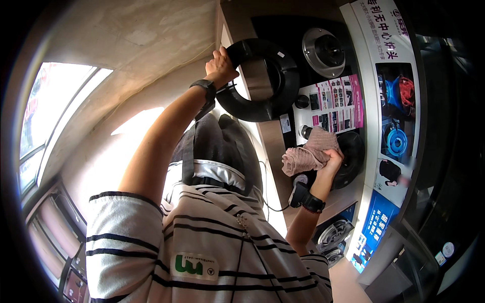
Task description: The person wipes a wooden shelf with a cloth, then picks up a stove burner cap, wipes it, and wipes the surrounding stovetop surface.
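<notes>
Nearest the camera is our striped shirt (pixel 202 247), with a dark apron strap over the chest. From it both forearms rise toward a gas hob (pixel 283 40) with a black glass top.

Our right hand (pixel 333 160) is closed around a bunched pink cloth (pixel 309 151), held just above the hob's lower black burner ring (pixel 353 156). Our left hand (pixel 220 64) is closed on the rim of a lifted black ring-shaped pan support (pixel 262 81), tilted clear of the glass beside the steel worktop (pixel 262 146) edge. Both wrists carry dark bands.

To wipe well, we judge that the support should be held high and steady while the cloth passes flat over the exposed glass, working around the control knobs (pixel 302 102) rather than pressing on them.

Between the burners lies a printed pink-and-white label (pixel 336 103); a damp cloth could lift its edges. Farther off sits a silver burner cap (pixel 324 49), and a display board (pixel 389 91) stands along the hob's far side, limiting elbow room. More burner parts (pixel 333 235) show near the lower end. A bright window (pixel 55 106) fills the left.
</notes>
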The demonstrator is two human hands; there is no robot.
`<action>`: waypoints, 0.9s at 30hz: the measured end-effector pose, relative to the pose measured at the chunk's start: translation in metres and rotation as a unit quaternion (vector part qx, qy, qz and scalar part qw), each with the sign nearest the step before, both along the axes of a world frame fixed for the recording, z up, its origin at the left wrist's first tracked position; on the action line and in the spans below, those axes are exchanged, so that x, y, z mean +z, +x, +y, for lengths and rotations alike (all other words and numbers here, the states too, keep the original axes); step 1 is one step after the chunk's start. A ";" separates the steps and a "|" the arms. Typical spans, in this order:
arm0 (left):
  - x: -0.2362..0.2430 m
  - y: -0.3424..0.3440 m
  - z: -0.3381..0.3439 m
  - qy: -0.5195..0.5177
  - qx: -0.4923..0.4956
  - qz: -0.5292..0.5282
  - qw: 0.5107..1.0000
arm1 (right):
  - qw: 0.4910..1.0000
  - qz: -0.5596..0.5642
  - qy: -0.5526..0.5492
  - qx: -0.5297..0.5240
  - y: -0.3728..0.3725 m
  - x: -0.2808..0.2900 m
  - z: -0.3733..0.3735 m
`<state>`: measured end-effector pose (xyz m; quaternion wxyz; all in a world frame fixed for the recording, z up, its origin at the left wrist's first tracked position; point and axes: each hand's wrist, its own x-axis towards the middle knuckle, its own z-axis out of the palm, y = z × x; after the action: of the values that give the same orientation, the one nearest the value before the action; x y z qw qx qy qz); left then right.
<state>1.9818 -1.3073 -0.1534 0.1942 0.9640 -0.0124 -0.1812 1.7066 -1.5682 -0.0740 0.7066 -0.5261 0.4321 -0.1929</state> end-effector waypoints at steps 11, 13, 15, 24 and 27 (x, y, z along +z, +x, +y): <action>0.088 -0.002 0.057 0.098 -0.143 -0.262 0.949 | 0.999 -0.036 0.033 0.011 0.019 0.011 -0.058; 0.098 -0.006 0.070 0.151 -0.193 -0.308 0.919 | 0.998 -0.041 0.036 0.024 0.022 0.006 -0.094; 0.099 -0.012 0.088 0.233 -0.251 -0.353 0.870 | 0.998 -0.023 0.055 -0.024 0.035 0.020 -0.108; -0.010 -0.037 0.215 0.581 -0.230 -0.269 0.733 | 0.999 0.001 0.024 -0.022 0.135 -0.008 -0.168; -0.031 -0.064 0.254 0.595 -0.142 -0.212 0.762 | 1.000 0.019 0.015 -0.017 0.166 -0.043 -0.178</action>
<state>1.9176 -1.0535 -0.1840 -0.4539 0.8869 -0.0801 0.0310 1.8729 -1.7467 -0.1171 0.7028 -0.5116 0.4569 -0.1885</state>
